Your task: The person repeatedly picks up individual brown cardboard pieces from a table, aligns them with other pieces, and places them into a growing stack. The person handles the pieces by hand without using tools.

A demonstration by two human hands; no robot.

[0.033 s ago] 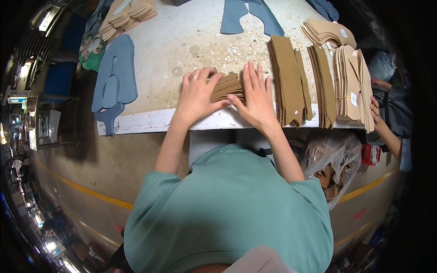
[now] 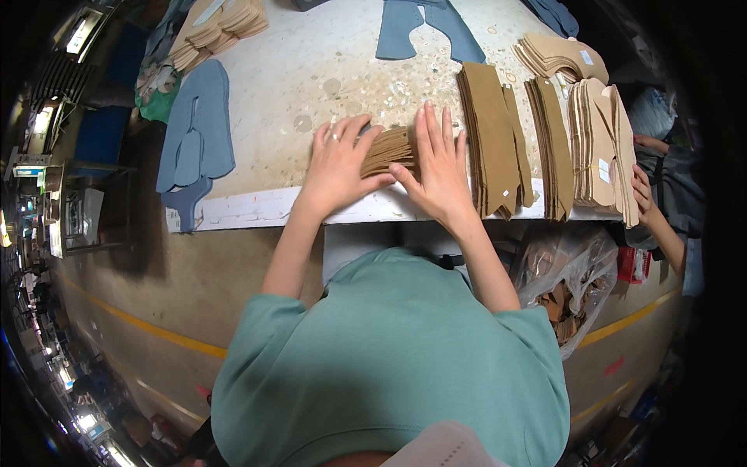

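A small stack of brown cut pieces [image 2: 387, 151], its layered edges showing, lies near the table's front edge between my two hands. Around its left end curve the bent fingers of my left hand [image 2: 336, 163], with the thumb along the near side and a ring on one finger. My right hand [image 2: 437, 159] lies along the stack's right end, fingers stretched out and slightly apart. Its thumb reaches over to the near corner of the stack. The pieces' undersides are hidden. Just right of this hand stands a taller pile of long brown strips [image 2: 492, 140].
Further right are more brown strips [image 2: 555, 148] and beige cut pieces [image 2: 599, 144], touched by another person's hand [image 2: 642, 191]. Blue-grey pieces [image 2: 206, 124] lie at the left, others [image 2: 405, 35] at the back. A clear bag of scraps [image 2: 572, 288] hangs below the table.
The brown stack's layers have shifted slightly between my hands. The fingers of my right hand are spread a little wider.
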